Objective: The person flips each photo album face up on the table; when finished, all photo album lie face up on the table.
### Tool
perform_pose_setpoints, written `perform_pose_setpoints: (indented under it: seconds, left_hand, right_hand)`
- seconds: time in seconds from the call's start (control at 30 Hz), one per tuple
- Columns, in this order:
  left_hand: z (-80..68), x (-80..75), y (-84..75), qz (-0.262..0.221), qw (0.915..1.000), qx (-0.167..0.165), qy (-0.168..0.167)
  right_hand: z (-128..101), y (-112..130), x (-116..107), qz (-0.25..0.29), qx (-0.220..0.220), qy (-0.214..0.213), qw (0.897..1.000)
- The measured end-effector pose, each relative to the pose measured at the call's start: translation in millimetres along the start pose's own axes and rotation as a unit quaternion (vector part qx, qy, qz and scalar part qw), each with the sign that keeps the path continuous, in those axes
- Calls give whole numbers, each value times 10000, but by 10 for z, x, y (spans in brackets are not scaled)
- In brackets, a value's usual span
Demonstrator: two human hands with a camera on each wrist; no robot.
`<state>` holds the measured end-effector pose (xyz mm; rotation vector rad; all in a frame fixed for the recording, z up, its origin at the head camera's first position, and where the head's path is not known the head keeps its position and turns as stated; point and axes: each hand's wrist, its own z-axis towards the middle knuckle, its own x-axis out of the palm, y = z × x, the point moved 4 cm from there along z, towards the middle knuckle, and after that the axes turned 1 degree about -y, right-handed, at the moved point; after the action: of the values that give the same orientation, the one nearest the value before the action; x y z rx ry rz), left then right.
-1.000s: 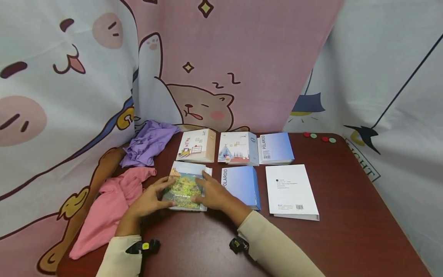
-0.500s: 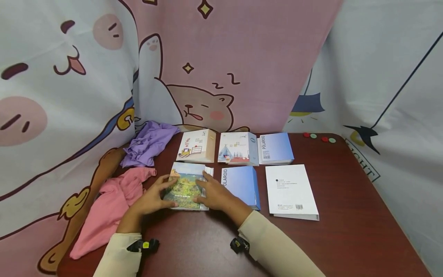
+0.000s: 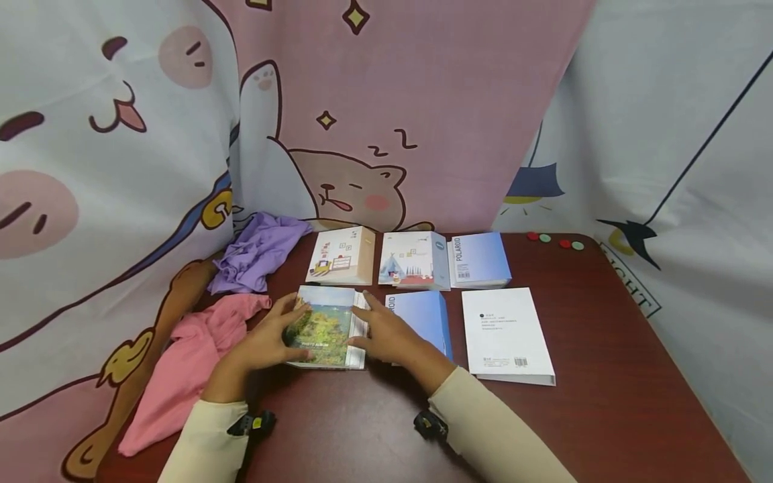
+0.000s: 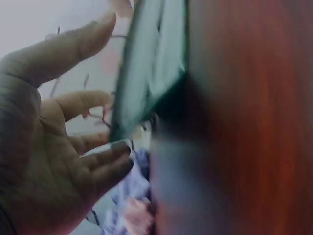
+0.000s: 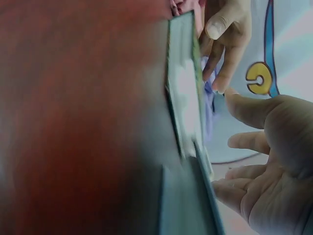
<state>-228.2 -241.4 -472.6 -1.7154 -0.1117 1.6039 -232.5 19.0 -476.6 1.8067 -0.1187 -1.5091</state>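
A photo album point(image 3: 323, 329) with a painted landscape cover lies flat near the middle of the table, a pale strip showing along its right side. At its left edge my left hand point(image 3: 262, 343) has spread fingers, their tips over the cover; in the left wrist view that hand point(image 4: 63, 161) is beside the album's edge point(image 4: 142, 73). My right hand point(image 3: 392, 335) is loosely spread at the album's right side, fingertips by the pale strip. Firm contact is unclear. Just right of the album is a blue Polaroid album point(image 3: 423, 318), partly behind the right hand.
Behind stand a cream album point(image 3: 338, 255), a tent-pattern album point(image 3: 410, 258) and another blue Polaroid album point(image 3: 483, 258). A white album point(image 3: 504, 332) lies to the right. Purple cloth point(image 3: 260, 251) and pink cloth point(image 3: 193, 362) lie left; several small discs point(image 3: 545, 238) sit at the far right.
My right hand has drawn a little to the right, off the cover, so more of the album's pale right strip shows. The left hand stays nearly in place.
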Motion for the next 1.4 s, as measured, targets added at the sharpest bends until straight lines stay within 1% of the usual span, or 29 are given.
perform_pose_setpoints:
  seconds: [0.1, 0.2, 0.3, 0.4, 0.47, 0.57, 0.7, 0.8, 0.93, 1.03, 1.13, 1.23, 1.3, 1.4]
  left_hand:
    - [90, 14, -174, 497, 9987, 36, -57]
    - [196, 74, -376, 1045, 9944, 157, -95]
    - [286, 177, -569, 1508, 9882, 253, -93]
    - [361, 317, -735, 1818, 9832, 168, 50]
    - [401, 416, -830, 1909, 9814, 79, 176]
    - [444, 545, -961, 2019, 9788, -64, 335]
    - [491, 665, -1113, 2209, 9741, -235, 422]
    - [535, 748, -1221, 2322, 9712, -265, 468]
    - [601, 868, -1361, 2487, 9671, -198, 500]
    - [651, 970, -1441, 2595, 9645, -108, 483]
    - [696, 1067, -1504, 2538, 9661, -26, 473]
    - [739, 1163, -1537, 2485, 9673, 25, 501]
    - [761, 1222, -1550, 2517, 9663, 92, 522]
    - [781, 1293, -1548, 2508, 9663, 207, 541]
  right_hand:
    - [-63, -92, -141, 0, 30, -152, 9999]
    - [-133, -201, -287, 8, 50, -253, 9997]
    - [-194, -331, -402, -52, -49, -412, 9991]
    - [-274, -471, -501, -130, -70, -562, 9983]
    - [-336, -570, -563, -170, 3, -662, 9977]
    - [-428, -718, -647, -120, 238, -748, 9968]
    - [-509, -915, -731, -141, 443, -825, 9955]
    - [-563, -1052, -783, -247, 572, -818, 9947]
    - [-629, -1193, -846, -343, 696, -774, 9940]
    - [-653, -1269, -880, -353, 646, -763, 9944]
    - [-649, -1326, -879, -304, 498, -724, 9957]
    - [-637, -1356, -856, -228, 337, -672, 9969]
    - [-630, -1364, -839, -165, 248, -657, 9974]
    - [-621, -1376, -823, -56, 208, -658, 9976]
